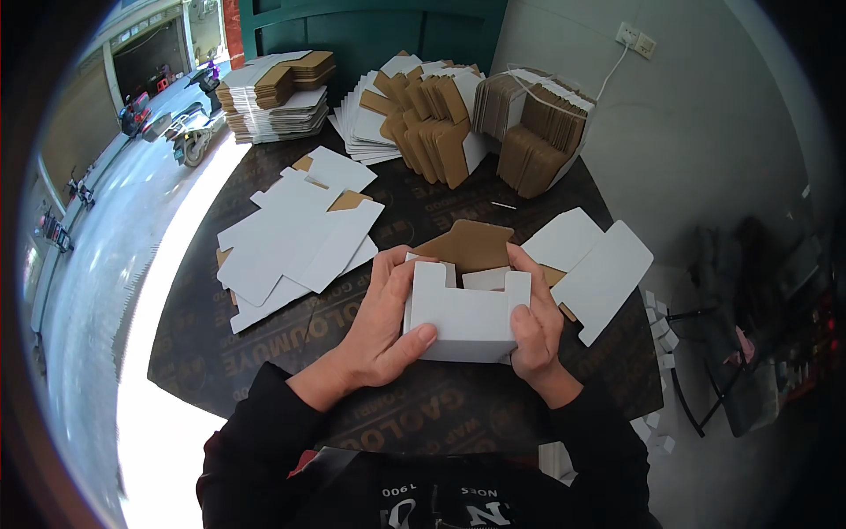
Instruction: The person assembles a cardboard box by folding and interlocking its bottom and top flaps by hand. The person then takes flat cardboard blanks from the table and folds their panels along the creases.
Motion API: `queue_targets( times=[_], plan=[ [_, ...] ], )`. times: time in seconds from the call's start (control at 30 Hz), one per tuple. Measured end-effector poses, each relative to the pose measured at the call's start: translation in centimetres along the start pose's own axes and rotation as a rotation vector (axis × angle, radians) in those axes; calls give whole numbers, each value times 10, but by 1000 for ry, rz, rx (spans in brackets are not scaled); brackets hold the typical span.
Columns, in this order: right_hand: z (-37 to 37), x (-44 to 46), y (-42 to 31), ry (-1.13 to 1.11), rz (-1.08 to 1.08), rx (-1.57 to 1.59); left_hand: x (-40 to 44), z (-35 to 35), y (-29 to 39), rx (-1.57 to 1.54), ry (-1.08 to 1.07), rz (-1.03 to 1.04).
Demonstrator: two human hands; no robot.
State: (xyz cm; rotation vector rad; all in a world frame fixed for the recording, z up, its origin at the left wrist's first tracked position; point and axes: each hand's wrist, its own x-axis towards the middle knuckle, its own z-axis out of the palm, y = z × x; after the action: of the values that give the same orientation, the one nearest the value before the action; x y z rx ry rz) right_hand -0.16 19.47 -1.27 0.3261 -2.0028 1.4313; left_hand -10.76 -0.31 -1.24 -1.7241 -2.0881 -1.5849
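Between my two hands is a small white cardboard box (pixel 464 319), partly folded, with a brown inner flap (pixel 467 245) standing up at its far side. My left hand (pixel 385 322) grips the box's left side, thumb on the front panel. On the right side, my right hand (pixel 536 324) presses with its thumb near the front corner, fingers behind. Flat white box blanks (pixel 300 229) lie overlapping to the left of my left hand. Another flat blank (pixel 595 269) lies just beyond my right hand.
Along the back of the dark printed table (pixel 423 401) stand a tied stack of blanks (pixel 278 101), a fanned pile (pixel 423 119) and a strapped bundle (pixel 538 128). Small white boxes (pixel 661 331) lie on the floor at right, near a chair (pixel 731 353).
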Motion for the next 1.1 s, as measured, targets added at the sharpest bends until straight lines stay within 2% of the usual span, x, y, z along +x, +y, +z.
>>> queue_targets(
  times=[0.2,0.5,0.7,0.83,1.1],
  plan=[
    [2,2,-3,19,86,137,-2,8,3,-78,96,-40],
    [-7,-4,7,34,-8,77,-4,12,2,-265,118,-26],
    [-7,2,-4,120,-127,9,-3,8,0,-234,82,-35],
    [-31,9,1,-114,-357,-119,-1,2,5,-300,-8,-74],
    [-37,17,-26,-263,-492,-309,-1,-1,11,-377,-105,-96]
  ],
)
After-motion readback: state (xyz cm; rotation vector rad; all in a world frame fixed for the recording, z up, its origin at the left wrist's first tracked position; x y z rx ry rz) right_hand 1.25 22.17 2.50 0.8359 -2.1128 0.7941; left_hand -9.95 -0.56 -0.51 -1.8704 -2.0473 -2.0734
